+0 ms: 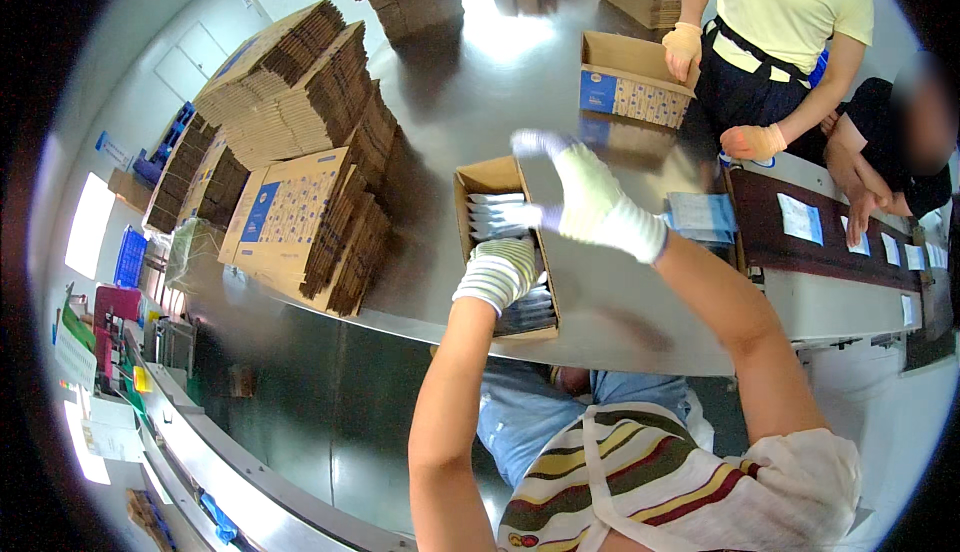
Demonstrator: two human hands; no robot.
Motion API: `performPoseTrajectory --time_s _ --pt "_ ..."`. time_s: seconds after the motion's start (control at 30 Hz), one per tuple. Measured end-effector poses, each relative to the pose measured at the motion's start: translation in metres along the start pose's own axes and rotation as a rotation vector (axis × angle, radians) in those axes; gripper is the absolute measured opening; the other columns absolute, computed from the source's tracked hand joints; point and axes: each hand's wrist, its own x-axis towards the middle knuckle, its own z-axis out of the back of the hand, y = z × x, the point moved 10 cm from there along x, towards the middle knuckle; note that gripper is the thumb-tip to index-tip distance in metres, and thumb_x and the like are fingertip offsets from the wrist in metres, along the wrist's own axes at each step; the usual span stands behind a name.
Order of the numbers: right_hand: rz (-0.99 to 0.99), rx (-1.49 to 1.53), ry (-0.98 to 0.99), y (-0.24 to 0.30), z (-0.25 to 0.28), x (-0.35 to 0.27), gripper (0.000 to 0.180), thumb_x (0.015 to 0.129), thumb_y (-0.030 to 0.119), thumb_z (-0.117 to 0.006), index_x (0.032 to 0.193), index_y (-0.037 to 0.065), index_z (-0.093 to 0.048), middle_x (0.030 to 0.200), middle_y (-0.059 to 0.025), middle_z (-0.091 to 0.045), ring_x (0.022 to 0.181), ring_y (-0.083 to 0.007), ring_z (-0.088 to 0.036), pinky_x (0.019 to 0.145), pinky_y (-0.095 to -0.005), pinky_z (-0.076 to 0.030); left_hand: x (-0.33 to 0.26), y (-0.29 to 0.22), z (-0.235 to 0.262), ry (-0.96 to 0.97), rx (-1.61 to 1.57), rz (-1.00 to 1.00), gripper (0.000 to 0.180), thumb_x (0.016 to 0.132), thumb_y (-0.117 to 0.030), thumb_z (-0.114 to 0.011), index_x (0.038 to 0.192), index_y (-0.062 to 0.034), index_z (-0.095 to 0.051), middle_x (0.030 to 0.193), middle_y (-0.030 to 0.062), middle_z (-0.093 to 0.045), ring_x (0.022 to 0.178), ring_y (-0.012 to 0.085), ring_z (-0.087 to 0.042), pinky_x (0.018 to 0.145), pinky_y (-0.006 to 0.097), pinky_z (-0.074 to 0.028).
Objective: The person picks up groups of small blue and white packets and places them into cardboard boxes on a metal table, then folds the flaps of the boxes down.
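An open cardboard box (463,202) stands near the table's front edge, with rows of silvery-white packets (495,210) upright inside. My left hand (503,264), in a striped knit glove, reaches down into the middle of this box onto the packets. Its fingertips are hidden, so I cannot tell what it grips. Above the box's right side is my right hand (596,192), also gloved, its thumb and fingers spread apart with nothing seen between them. A few blue and white packets (700,214) lie on the table to its right.
Stacks of flattened cartons (285,207) fill the table's left side. Another open box (630,57) stands farther back by a co-worker's gloved hand (682,49). At right, a dark conveyor belt (770,227) carries spaced packets, with a second person's hand (858,214) over it.
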Motion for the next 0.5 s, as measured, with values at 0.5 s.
performPoseTrajectory --time_s 0.5 --pt "-0.166 -0.692 0.413 -0.076 -0.099 0.017 0.034 0.088 0.016 -0.036 0.118 0.003 -0.047 0.108 -0.0186 -0.055 0.097 -0.0297 -0.055 0.086 -0.0430 -0.043 -0.108 -0.010 0.135 -0.768 -0.194 -0.129 0.026 0.082 -0.007 -0.053 0.108 -0.0036 -0.058 0.108 0.0169 -0.061 0.106 0.0361 -0.055 0.093 0.042 -0.043"
